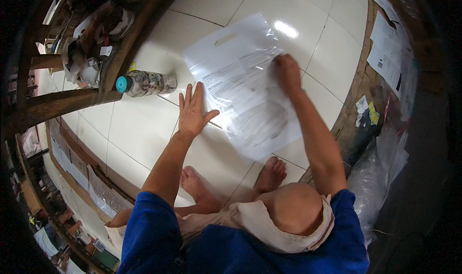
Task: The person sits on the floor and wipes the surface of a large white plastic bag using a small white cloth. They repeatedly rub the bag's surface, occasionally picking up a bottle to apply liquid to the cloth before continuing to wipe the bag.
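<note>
A flat, clear plastic bag [231, 84] with a cut-out handle slot and dark print lies on the tiled floor in front of me. A grey, smudged-looking patch shows on its lower part. My left hand [193, 111] rests at the bag's left edge, palm down with the fingers spread. Over the right edge, my right hand [287, 74] is closed and slightly blurred; whatever its fingers grip is hidden. To the left of my left hand, a clear bottle [151, 84] with a turquoise cap lies on its side.
A wooden frame [115, 67] holding assorted clutter stands at the left. On the right, a wooden board [353, 93] carries white printed sheets [383, 50] and yellow-white scraps [368, 111]. Crumpled clear plastic [370, 177] lies near my right elbow. My bare feet [270, 175] are just below the bag.
</note>
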Motion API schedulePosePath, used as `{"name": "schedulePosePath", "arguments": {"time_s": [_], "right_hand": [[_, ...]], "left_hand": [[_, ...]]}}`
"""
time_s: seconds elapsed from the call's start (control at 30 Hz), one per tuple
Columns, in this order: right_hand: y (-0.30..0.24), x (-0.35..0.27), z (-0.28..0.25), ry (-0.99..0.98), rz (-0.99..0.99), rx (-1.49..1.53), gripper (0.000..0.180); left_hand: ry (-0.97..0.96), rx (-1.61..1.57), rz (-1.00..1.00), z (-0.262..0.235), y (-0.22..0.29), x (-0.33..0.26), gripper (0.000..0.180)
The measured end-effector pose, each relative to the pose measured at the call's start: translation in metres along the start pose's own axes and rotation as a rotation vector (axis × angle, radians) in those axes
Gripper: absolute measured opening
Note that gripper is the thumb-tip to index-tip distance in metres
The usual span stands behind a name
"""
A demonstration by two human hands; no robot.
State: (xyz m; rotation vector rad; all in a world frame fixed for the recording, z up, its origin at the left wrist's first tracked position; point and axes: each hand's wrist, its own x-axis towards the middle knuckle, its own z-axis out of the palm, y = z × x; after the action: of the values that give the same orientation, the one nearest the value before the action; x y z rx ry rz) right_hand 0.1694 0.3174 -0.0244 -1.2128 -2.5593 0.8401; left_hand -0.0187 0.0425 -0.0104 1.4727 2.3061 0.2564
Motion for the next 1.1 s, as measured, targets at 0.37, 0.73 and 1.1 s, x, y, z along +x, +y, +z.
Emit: {"name": "schedulePosePath", "arguments": {"time_s": [0.37, 0.73, 1.1], "right_hand": [[-0.018, -0.004, 0.031, 0.078, 0.011, 0.121, 0.014], [-0.086, -0.05, 0.126, 0.047, -0.364, -0.009, 0.024], [-0.127, -0.065, 0.09, -0.333, -0.508, 0.033, 0.022]], "left_hand": [[-0.047, 0.013, -0.054, -0.006, 0.001, -0.003, 0.105], [-0.001, 0.011, -0.004, 0.003, -0.004, -0.002, 0.106], [-0.026, -0.043, -0.045, -0.002, -0.005, -0.005, 0.106]]}}
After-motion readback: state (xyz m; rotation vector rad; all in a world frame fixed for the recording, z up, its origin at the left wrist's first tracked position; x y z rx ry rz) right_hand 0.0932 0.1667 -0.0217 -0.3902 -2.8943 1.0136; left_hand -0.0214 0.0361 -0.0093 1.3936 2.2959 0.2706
